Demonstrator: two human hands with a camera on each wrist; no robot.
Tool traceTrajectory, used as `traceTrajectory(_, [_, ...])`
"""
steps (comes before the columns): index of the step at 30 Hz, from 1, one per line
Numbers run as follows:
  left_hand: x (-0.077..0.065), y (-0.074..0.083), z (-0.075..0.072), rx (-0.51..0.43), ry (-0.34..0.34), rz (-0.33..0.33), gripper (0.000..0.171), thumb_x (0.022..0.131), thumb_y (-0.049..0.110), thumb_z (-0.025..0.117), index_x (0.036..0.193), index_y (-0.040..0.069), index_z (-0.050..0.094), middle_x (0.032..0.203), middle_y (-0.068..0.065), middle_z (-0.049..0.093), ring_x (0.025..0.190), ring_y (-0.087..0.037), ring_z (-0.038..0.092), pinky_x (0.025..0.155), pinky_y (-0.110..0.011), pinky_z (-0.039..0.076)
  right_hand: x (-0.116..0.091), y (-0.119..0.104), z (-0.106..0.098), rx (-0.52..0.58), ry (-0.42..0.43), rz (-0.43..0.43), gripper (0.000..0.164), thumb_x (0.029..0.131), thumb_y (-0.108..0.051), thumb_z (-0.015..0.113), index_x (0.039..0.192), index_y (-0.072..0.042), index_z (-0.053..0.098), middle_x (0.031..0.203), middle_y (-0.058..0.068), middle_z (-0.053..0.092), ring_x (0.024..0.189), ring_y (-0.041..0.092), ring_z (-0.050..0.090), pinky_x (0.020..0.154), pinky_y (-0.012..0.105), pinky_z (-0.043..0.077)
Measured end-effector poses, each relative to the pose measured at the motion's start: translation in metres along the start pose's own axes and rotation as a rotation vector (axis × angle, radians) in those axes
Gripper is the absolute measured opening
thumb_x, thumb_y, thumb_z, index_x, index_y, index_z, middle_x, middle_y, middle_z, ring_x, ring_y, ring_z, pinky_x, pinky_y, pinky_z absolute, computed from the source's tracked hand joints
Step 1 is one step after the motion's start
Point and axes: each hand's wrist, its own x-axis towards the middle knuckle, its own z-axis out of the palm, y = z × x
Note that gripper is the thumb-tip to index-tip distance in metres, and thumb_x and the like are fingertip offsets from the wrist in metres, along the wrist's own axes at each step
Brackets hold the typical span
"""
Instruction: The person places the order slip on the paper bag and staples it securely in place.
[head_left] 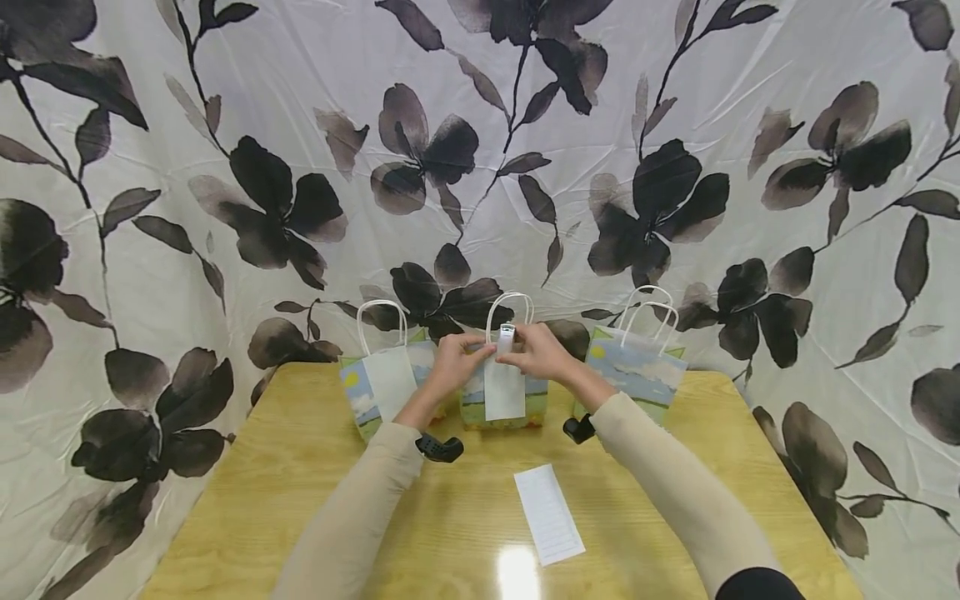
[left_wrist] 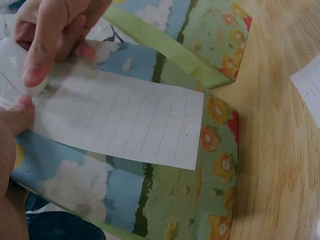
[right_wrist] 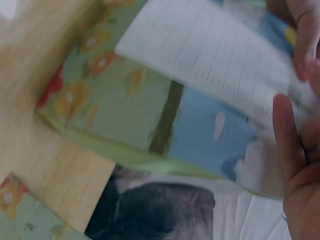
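Note:
A small white stapler is upright at the top of the middle paper gift bag. My right hand grips it, thumb on its rounded white body in the left wrist view. My left hand pinches the top of a lined paper slip at the bag's rim, its thumb beside the stapler. The slip hangs down the bag's painted front of sky, clouds and flowers. In the right wrist view, my right hand shows with a finger extended; the stapler is mostly hidden there.
The left gift bag carries a white slip on its front. A similar bag, without a slip, stands on the right. Another lined slip lies on the wooden table. Floral cloth hangs behind.

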Motion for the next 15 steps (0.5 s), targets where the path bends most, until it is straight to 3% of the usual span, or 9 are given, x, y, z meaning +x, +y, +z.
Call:
traceTrajectory(4, [-0.001, 0.001, 0.000, -0.007, 0.018, -0.002, 0.019, 0.087, 0.018, 0.073, 0.098, 0.003, 0.078, 0.094, -0.010, 0.073, 0.080, -0.021, 0.068, 0.065, -0.033, 0.055, -0.001, 0.000, 0.003, 0.099, 0.003, 0.042, 0.021, 0.089, -0.011, 0.073, 0.106, -0.003, 0.062, 0.089, 0.011, 0.070, 0.057, 0.019, 0.067, 0.053, 0.030, 0.055])
traceTrajectory(7, [-0.004, 0.004, -0.001, -0.009, -0.007, -0.032, 0.019, 0.088, 0.018, 0.073, 0.099, 0.003, 0.077, 0.096, -0.010, 0.073, 0.083, -0.020, 0.068, 0.067, -0.033, 0.055, -0.004, 0.001, 0.008, 0.104, 0.038, 0.050, 0.019, 0.088, -0.010, 0.074, 0.103, -0.003, 0.064, 0.083, 0.008, 0.068, 0.055, 0.016, 0.066, 0.052, 0.030, 0.055])
traceTrajectory(15, [-0.004, 0.008, 0.000, -0.020, -0.022, -0.048, 0.018, 0.089, 0.016, 0.072, 0.100, 0.003, 0.077, 0.097, -0.010, 0.073, 0.086, -0.022, 0.068, 0.071, -0.035, 0.054, -0.006, 0.006, 0.016, -0.009, 0.212, -0.098, 0.015, 0.082, -0.008, 0.079, 0.088, -0.004, 0.067, 0.067, 0.001, 0.064, 0.050, 0.008, 0.055, 0.047, 0.025, 0.042])
